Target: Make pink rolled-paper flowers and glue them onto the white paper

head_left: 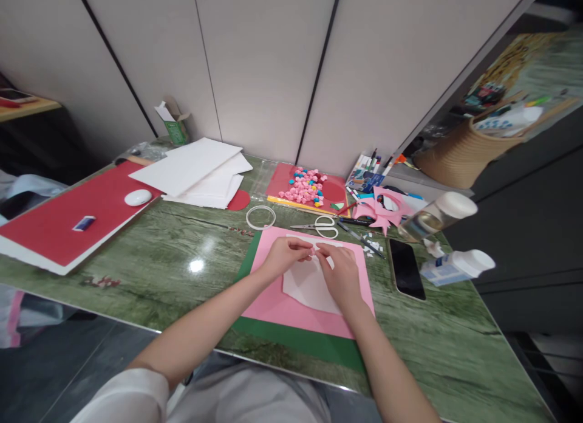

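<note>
Green marbled table [182,253] fills the view; glossy, cluttered along the far edge.
Red board [54,222] lies flat at 9 o'clock from the hands, well apart; white mouse [138,197] sits on its far corner.
Stack of white sheets [195,168] at 11 o'clock, fanned, overlapping the red board's far end.
Green sheet [291,341] lies at the near table edge; pink sheet [277,304] lies on top of it, green showing along the left and near sides.
White paper shape [310,288] lies flat on the pink sheet, about centre, partly under the right hand.
Left hand [285,256] and right hand [341,276] are together over the pink sheet; fingertips of both closed in a pinch on the upper edge of the white paper shape, thumbs nearly touching; the exact bit pinched is too small to make out.
Dark phone [405,268] lies flat at 3 o'clock, just beside the pink sheet.
Scissors [321,226] at 12 o'clock, just past the pink sheet; white ring [260,217] at 11 o'clock, near.
Pile of small pink pieces [306,187] further out at 12 o'clock.
</note>
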A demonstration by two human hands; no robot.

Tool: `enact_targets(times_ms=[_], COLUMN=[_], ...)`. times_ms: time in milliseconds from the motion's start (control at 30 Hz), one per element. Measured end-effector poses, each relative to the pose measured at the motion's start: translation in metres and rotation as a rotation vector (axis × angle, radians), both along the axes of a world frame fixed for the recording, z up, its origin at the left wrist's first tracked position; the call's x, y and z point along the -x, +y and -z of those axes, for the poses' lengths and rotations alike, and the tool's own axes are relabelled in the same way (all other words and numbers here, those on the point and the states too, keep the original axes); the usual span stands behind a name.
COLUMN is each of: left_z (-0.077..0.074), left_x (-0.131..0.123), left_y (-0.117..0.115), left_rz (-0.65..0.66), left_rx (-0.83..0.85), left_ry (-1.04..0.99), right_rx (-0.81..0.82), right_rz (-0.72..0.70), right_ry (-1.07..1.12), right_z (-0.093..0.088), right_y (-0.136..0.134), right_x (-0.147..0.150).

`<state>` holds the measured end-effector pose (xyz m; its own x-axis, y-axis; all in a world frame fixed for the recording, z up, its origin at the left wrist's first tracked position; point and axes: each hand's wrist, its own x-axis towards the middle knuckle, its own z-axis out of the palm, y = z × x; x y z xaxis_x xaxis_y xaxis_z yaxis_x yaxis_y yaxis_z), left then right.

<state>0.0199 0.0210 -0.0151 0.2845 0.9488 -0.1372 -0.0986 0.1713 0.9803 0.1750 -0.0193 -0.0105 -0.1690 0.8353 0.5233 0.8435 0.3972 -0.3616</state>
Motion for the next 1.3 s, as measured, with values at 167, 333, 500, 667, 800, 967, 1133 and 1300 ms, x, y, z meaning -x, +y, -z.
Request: enact_targets(times_ms=[167, 333, 500, 667, 800, 967, 1133, 1300], left_z=[0.0013, 0.0028, 0.0036, 0.0030, 0.0046, 0.0077, 0.0066, 0.0058], left_x=[0.0003, 0.0000, -0.0002, -0.0005, -0.0007, 0.0000, 0.0003, 0.0004], left_y=[0.0005, 0.0004, 0.0009, 0.0004, 0.0006, 0.0014, 0.0005, 0.0000], left_rz=[0.004, 0.008, 0.008, 0.009, 0.006, 0.002, 0.017, 0.027], left_rx=[-0.003, -0.008, -0.011, -0.012, -0.021, -0.051, -0.077, -0.076], left_ry=[0.007, 0.009, 0.017, 0.024, 0.029, 0.054, 0.074, 0.079], right_rx=[-0.009, -0.032, -0.014, 0.008, 0.003, 0.004, 0.053, 0.086], right_rz=[0.000, -0.007, -0.021, -0.029, -0.023, -0.017, -0.043, -0.047], right_ry=[0.002, -0.012, -0.043, -0.057, -0.041, -0.050, -0.073, -0.072], right_z=[0.0005, 0.0007, 0.0001, 0.0003, 0.0002, 0.0008, -0.0001, -0.0004], right_y=[0.0002, 0.0006, 0.0009, 0.0012, 0.0009, 0.0004, 0.0013, 0.0023], right_x=[-0.0007, -0.0016, -0.0007, -0.0003, -0.0007, -0.0006, -0.0002, -0.0007])
